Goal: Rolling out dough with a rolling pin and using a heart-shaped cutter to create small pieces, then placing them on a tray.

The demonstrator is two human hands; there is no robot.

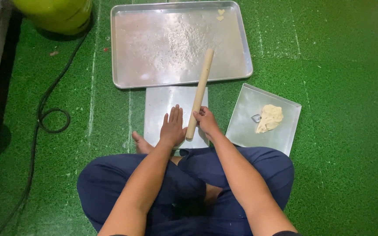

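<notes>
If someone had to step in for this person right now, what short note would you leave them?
Left hand lies flat and open on the small metal board.
Right hand grips the lower end of the wooden rolling pin, whose far end reaches over the large tray.
Dough lump and a small cutter sit in the square tray.
Done: two small cut shapes in the large tray's far corner.
Left: the dough lump is unrolled.

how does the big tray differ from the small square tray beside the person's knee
The big tray is rectangular, lies square to the view and bears a flour dusting and two small heart-shaped dough pieces; a rolling pin overlaps its near edge. The small square tray sits turned at an angle and holds a dough lump. Both are shiny metal on green matting.
</notes>
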